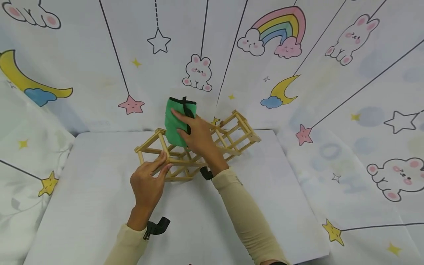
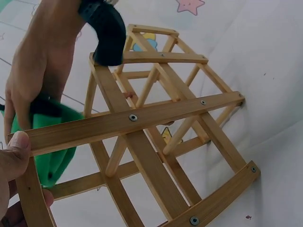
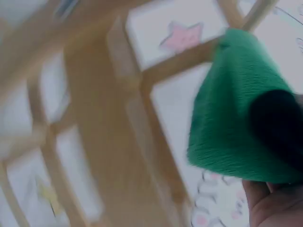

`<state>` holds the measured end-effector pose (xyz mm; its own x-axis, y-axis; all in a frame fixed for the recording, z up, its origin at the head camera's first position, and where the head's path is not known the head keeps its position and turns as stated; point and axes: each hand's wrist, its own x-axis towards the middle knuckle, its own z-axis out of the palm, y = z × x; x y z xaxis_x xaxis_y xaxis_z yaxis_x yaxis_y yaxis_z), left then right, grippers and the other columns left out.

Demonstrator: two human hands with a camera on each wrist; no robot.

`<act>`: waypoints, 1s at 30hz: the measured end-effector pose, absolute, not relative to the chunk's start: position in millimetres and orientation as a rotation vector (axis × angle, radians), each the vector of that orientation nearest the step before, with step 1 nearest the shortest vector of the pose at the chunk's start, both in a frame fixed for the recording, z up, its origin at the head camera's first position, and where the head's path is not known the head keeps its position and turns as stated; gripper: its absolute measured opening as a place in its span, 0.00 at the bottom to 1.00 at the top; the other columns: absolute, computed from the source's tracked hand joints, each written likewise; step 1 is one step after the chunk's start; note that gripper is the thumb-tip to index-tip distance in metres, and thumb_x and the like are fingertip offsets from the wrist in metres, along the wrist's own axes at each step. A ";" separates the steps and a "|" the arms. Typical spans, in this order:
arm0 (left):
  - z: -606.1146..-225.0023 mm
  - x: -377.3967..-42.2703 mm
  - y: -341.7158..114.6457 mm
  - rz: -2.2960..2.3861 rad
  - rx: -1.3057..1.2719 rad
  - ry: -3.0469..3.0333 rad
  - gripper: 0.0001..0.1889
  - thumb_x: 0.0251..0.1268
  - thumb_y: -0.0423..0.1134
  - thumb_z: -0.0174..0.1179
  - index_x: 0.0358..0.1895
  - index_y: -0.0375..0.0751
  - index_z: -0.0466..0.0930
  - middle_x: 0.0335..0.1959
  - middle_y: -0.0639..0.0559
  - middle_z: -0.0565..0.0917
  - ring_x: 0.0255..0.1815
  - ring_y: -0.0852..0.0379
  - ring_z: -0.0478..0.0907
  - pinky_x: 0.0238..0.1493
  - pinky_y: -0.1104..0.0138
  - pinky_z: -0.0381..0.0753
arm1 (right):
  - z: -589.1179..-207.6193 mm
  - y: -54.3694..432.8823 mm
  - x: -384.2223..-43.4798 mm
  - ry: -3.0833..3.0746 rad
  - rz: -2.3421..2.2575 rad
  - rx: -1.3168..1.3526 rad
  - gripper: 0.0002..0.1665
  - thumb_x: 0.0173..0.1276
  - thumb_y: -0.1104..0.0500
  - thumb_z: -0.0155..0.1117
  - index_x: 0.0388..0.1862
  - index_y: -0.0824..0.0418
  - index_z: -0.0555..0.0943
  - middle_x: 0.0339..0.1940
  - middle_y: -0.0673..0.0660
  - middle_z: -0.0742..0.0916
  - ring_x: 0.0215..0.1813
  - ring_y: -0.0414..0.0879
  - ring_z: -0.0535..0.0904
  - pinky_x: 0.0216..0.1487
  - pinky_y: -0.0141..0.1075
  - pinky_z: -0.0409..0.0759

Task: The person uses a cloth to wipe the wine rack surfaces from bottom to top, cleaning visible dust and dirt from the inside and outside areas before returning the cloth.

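A wooden rack point(image 1: 185, 162) of slats and round rods, joined by metal screws, stands tilted across the far middle of the white table. My left hand point(image 1: 147, 184) pinches a slat at its near left corner; in the left wrist view the thumb point(image 2: 19, 144) lies on that slat's end. In my right hand point(image 1: 198, 136) is a green cloth point(image 1: 172, 127) with black edging, held above the rack's left part. The right wrist view, partly blurred, has the cloth point(image 3: 227, 118) beside the wooden bars point(image 3: 94, 127); where it touches wood I cannot tell.
The white table point(image 1: 99, 206) ends at a backdrop cloth point(image 1: 215, 22) printed with rabbits, stars and moons, which rises right behind the rack. Dark wrist camera mounts point(image 1: 159, 226) stick out from the wrists.
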<state>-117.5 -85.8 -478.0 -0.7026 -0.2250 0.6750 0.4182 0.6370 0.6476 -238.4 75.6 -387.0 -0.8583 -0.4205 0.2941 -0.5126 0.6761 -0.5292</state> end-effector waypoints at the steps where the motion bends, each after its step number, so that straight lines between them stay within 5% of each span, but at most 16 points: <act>1: -477.7 -117.5 -85.6 -1.078 -0.150 -2.100 0.25 0.52 0.36 0.83 0.56 0.38 0.90 0.50 0.45 0.93 0.30 0.46 0.87 0.24 0.57 0.74 | -388.9 72.7 -239.7 -2.680 0.992 0.795 0.38 0.77 0.59 0.70 0.81 0.38 0.71 0.77 0.59 0.79 0.75 0.54 0.78 0.70 0.45 0.81; 10: -477.6 -116.6 -83.9 -1.070 -0.153 -2.116 0.24 0.54 0.39 0.82 0.56 0.38 0.90 0.48 0.44 0.93 0.29 0.46 0.87 0.24 0.59 0.73 | -399.4 70.0 -250.2 -2.960 0.517 0.817 0.30 0.82 0.64 0.60 0.77 0.40 0.77 0.77 0.61 0.79 0.67 0.55 0.83 0.56 0.45 0.86; 18: -478.3 -115.9 -84.0 -1.068 -0.149 -2.119 0.24 0.54 0.40 0.82 0.55 0.39 0.90 0.48 0.45 0.93 0.30 0.46 0.87 0.25 0.56 0.75 | -392.9 73.5 -250.9 -2.809 0.925 1.057 0.33 0.80 0.64 0.63 0.79 0.43 0.75 0.81 0.61 0.75 0.79 0.55 0.73 0.76 0.46 0.77; 26: -478.4 -116.1 -83.0 -1.063 -0.147 -2.117 0.24 0.53 0.39 0.82 0.55 0.38 0.90 0.47 0.43 0.93 0.30 0.45 0.87 0.25 0.56 0.74 | -388.8 74.6 -245.9 -3.116 0.380 0.709 0.32 0.81 0.66 0.61 0.77 0.41 0.77 0.74 0.56 0.82 0.67 0.50 0.82 0.57 0.43 0.85; 30: -478.4 -115.6 -84.4 -1.057 -0.134 -2.121 0.24 0.52 0.38 0.83 0.55 0.38 0.90 0.45 0.42 0.94 0.29 0.44 0.87 0.24 0.56 0.74 | -392.6 68.2 -241.5 -2.926 0.770 0.765 0.33 0.80 0.62 0.64 0.80 0.41 0.74 0.79 0.60 0.77 0.73 0.53 0.79 0.67 0.45 0.82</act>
